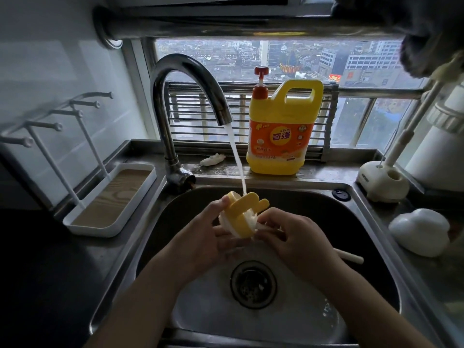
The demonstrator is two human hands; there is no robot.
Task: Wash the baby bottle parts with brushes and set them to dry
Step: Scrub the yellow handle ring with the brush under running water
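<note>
left grip (200,238) holds the yellow collar (242,222), right grip (296,237) pinches its white part (254,219); best rotate it slowly under the water (236,156)

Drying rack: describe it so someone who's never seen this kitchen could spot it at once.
Start at the steel sink under the window and look to its left, past the base of the curved faucet. On the counter there sits the drying rack, a shallow white tray with a wood-grain floor. Thin white posts with knobbed pegs rise from it, which nothing else nearby has.
</note>
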